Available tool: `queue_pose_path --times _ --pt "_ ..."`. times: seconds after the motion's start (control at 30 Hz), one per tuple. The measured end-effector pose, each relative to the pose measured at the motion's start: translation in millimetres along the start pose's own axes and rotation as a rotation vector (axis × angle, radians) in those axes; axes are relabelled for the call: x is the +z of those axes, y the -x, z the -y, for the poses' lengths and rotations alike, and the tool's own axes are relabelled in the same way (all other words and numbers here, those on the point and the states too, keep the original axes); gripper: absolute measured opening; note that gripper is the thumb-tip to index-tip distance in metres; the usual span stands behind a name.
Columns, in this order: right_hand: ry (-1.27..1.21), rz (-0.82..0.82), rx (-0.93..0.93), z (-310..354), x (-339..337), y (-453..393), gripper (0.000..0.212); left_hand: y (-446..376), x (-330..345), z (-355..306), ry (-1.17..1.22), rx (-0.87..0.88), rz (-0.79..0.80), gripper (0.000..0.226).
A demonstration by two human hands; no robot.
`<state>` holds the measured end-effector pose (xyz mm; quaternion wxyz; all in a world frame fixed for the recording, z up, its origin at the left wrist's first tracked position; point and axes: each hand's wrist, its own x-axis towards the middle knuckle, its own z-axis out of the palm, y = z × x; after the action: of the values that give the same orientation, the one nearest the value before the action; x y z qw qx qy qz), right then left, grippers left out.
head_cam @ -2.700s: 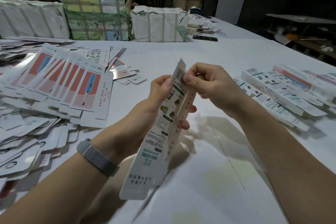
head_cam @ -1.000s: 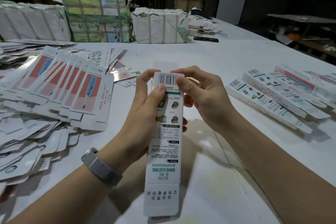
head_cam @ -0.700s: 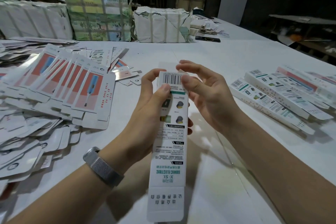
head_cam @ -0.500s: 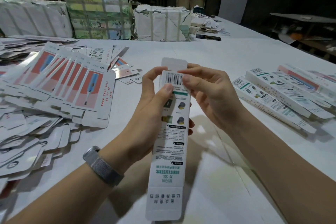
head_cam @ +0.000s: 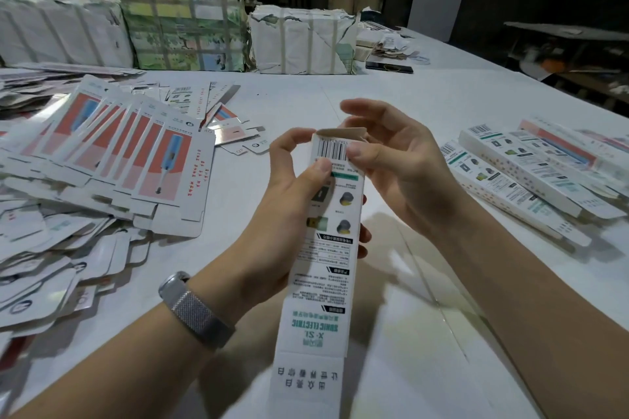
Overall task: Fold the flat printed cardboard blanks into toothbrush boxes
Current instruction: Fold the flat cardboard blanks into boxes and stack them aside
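Box (head_cam: 323,248) held upright-ish between both hands over the white table (head_cam: 408,95), long axis running away from the person, far end raised, near end with its open bottom panel hanging toward the camera. Barcode face up. Top flap (head_cam: 342,132) at the far end stands partly bent over, not yet tucked; this end is where the next move lies, by my reading. Left hand (head_cam: 289,207) is the carrier: fingers curled round the box's left side and behind it, thumb pressed on the printed face just below the barcode. Right hand (head_cam: 391,160) sits at the far end, nearer the flap: thumb tip touching the box's upper right edge beside the barcode, the other fingers loosely spread and arched above the flap, apparently clear of it. Contact of the right fingers behind the flap cannot be told. Judgement: tube already formed, far-end closure in hand; right fingers are best placed to press the flap down and in while the left steadies. Flat blanks (head_cam: 136,160) fanned in a heap to the left, well apart; finished boxes (head_cam: 520,177) lie in a row to the right. Wrapped bundles (head_cam: 183,24) stand at the table's far side.
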<state>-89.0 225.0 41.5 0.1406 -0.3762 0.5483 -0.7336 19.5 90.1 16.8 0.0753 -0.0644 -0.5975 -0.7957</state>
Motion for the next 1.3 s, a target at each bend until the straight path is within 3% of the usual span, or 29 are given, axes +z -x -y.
queue_pose_path --times 0.37,0.53,0.73,0.87,1.07,1.3 --pt "0.103 -0.032 -0.015 1.5 1.2 1.9 0.012 -1.8 -0.7 2.5 -0.025 -0.01 -0.037 0.02" --pt "0.116 -0.05 0.03 7.9 0.3 0.1 0.028 -0.1 -0.1 0.4 -0.045 -0.063 -0.004 0.017" --pt "0.258 0.066 0.16 15.5 -10.5 0.3 0.015 1.4 -1.1 -1.9 -0.112 -0.048 0.037 0.022" --pt "0.331 0.055 0.107 19.5 -14.1 1.2 0.009 2.5 1.2 -3.4 -0.136 -0.075 0.065 0.028" --pt "0.39 0.037 0.037 20.0 -15.3 2.2 0.012 -0.8 5.2 0.0 -0.22 0.03 0.05 0.04" --pt "0.401 0.05 0.059 23.9 -18.3 2.6 0.015 -7.3 3.5 2.6 -0.253 0.06 0.042 0.03"
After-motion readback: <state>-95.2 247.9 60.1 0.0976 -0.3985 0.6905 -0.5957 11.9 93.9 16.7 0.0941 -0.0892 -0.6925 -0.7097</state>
